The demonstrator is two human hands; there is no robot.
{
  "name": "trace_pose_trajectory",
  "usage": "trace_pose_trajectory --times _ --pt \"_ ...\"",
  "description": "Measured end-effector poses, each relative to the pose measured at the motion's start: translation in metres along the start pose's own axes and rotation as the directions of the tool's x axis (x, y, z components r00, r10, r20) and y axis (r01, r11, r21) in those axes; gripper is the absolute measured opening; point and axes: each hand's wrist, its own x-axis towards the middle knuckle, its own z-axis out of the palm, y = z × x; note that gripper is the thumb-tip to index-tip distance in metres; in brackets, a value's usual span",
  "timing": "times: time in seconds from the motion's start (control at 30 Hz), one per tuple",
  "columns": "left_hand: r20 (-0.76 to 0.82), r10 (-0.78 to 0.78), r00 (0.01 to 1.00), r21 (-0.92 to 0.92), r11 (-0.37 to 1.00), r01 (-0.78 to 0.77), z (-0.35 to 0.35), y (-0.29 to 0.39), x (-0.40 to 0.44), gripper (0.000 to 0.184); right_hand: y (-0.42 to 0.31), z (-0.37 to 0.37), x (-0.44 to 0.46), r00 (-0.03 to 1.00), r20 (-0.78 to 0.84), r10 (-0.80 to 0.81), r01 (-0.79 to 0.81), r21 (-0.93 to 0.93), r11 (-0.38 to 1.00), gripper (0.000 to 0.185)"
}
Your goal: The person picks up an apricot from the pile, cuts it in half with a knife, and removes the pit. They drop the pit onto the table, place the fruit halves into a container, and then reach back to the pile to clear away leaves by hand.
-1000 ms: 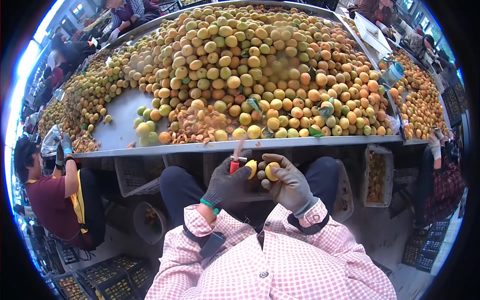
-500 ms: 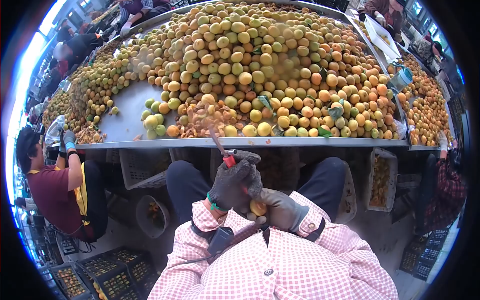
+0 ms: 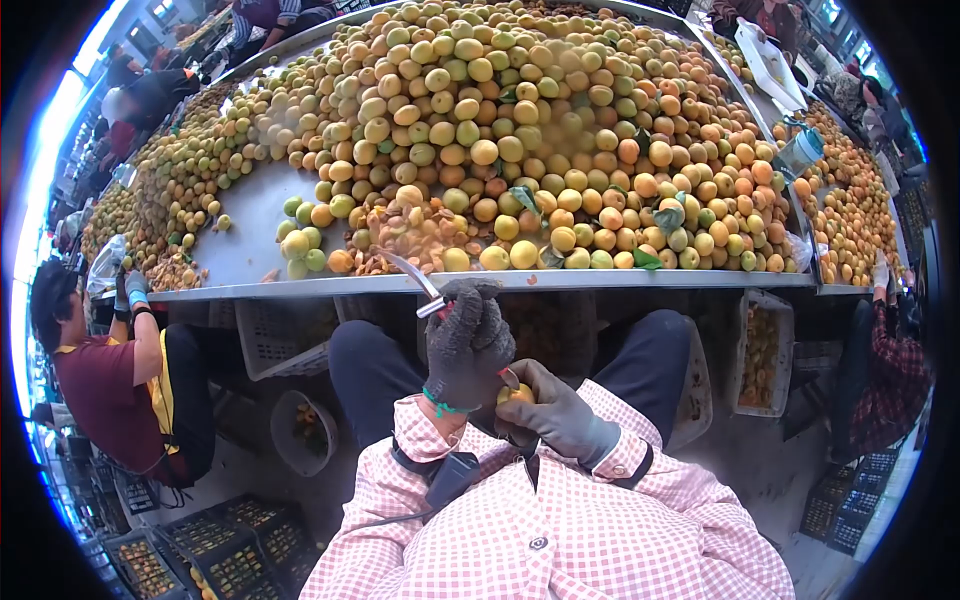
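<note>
My left hand, in a dark grey knit glove with a green band at the wrist, is closed round a knife. The knife's curved blade and metal collar point up and away from me, towards the table edge. A red end with a small metal tip shows below the same hand, touching an apricot. My right hand, in a smoother grey glove, grips this yellow-orange apricot in front of my chest. The fingers hide much of the fruit.
A large heap of apricots covers the metal table, whose front edge runs before my knees. Cut pieces lie near the edge. Crates and a white bucket stand below. A co-worker sits at left.
My left hand has turned, so the blade now leans further left and the lower metal tip meets the apricot. My right hand has raised the apricot slightly and tilted it.
</note>
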Motion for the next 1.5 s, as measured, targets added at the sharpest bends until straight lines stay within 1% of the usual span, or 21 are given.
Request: trace_pose_trajectory --times 0.03,0.1,0.17,0.23,0.33,0.4,0.53,0.63,0.67,0.7,0.77,0.87,1.13,1.17,1.2,1.27,1.33,1.37,1.4,1.43,1.5 --pt "-0.006 0.030 1.000 0.058 0.998 -0.029 0.001 -0.001 0.000 0.021 -0.002 0.000 -0.001 1.000 0.001 0.000 0.000 0.000 1.000 0.037" --pt "-0.023 0.060 0.998 0.005 0.998 -0.060 0.001 0.000 -0.001 0.022 -0.009 0.002 -0.005 0.999 -0.043 -0.008 -0.002 -0.224 0.975 0.039" --pt "-0.038 0.086 0.996 -0.048 0.995 -0.088 0.001 0.001 -0.001 0.023 -0.010 0.001 -0.004 0.997 -0.048 -0.065 0.051 -0.241 0.969 0.038" --pt "-0.018 0.187 0.982 0.020 0.982 -0.187 0.004 0.006 0.000 0.022 -0.010 0.001 -0.003 0.991 -0.050 -0.121 0.104 -0.261 0.960 0.038" --pt "0.023 0.146 0.989 -0.035 0.989 -0.145 0.007 0.009 -0.001 0.021 -0.001 0.001 0.001 0.981 -0.047 -0.188 0.178 -0.168 0.970 0.036" --pt "0.016 0.106 0.994 -0.045 0.993 -0.105 0.012 0.006 -0.004 0.021 0.003 -0.001 0.004 0.951 -0.060 -0.303 0.278 -0.262 0.924 0.036" --pt "-0.038 0.030 0.999 -0.032 0.999 -0.031 0.009 -0.004 -0.009 0.022 0.001 -0.006 0.005 0.947 -0.059 -0.317 0.273 -0.373 0.886 0.038" --pt "-0.039 0.107 0.993 -0.012 0.994 -0.108 0.014 0.001 -0.010 0.021 0.004 -0.007 0.004 0.935 -0.077 -0.345 0.279 -0.440 0.854 0.038" --pt "-0.039 0.106 0.994 -0.015 0.994 -0.107 0.014 0.004 -0.009 0.021 -0.001 -0.004 0.003 0.940 -0.036 -0.340 0.308 -0.337 0.889 0.037" --pt "0.009 0.185 0.983 -0.019 0.983 -0.185 0.015 0.009 -0.006 0.020 -0.004 -0.002 0.002 0.941 0.006 -0.339 0.331 -0.231 0.915 0.037" --pt "0.068 0.292 0.954 -0.010 0.956 -0.292 0.014 0.016 -0.002 0.018 -0.002 -0.001 0.000 0.949 -0.013 -0.314 0.302 -0.233 0.924 0.036" --pt "0.003 0.243 0.970 -0.024 0.970 -0.242 0.015 0.010 -0.003 0.017 0.001 0.002 0.000 0.945 -0.032 -0.326 0.309 -0.250 0.918 0.033" --pt "-0.004 0.214 0.977 -0.010 0.977 -0.214 0.021 0.008 -0.009 0.015 0.005 0.005 -0.002 0.934 -0.049 -0.354 0.333 -0.235 0.913 0.026" --pt "-0.021 0.198 0.980 0.026 0.980 -0.197 0.021 0.008 -0.009 0.015 -0.002 0.009 -0.005 0.973 -0.081 -0.216 0.213 -0.039 0.976 0.025" --pt "-0.021 0.199 0.980 0.027 0.980 -0.198 0.019 0.007 -0.010 0.015 -0.006 0.011 -0.006 0.994 -0.083 -0.071 0.083 0.160 0.984 0.024" --pt "-0.050 0.122 0.991 0.043 0.992 -0.120 0.013 0.004 -0.010 0.017 -0.006 0.011 -0.006 0.995 -0.089 -0.035 0.050 0.172 0.984 0.023" --pt "-0.077 0.134 0.988 0.067 0.989 -0.129 0.018 0.004 -0.012 0.018 0.004 0.009 -0.001 0.995 -0.098 0.003 0.015 0.186 0.983 0.021" --pt "-0.104 0.146 0.984 0.087 0.987 -0.137 0.019 0.003 -0.013 0.018 0.018 0.006 0.006 0.948 -0.144 -0.283 0.256 -0.182 0.950 0.020" --pt "-0.104 0.145 0.984 0.086 0.987 -0.137 0.020 0.003 -0.014 0.018 0.022 0.007 0.010 0.833 -0.082 -0.547 0.430 -0.526 0.734 0.019" --pt "-0.094 0.153 0.984 0.108 0.984 -0.142 0.021 0.004 -0.014 0.018 0.023 0.007 0.009 0.833 -0.082 -0.547 0.430 -0.527 0.733 0.019" --pt "-0.084 0.162 0.983 0.129 0.980 -0.150 0.021 0.002 -0.014 0.017 0.017 0.011 0.004 0.935 -0.170 -0.310 0.261 -0.263 0.929 0.018"
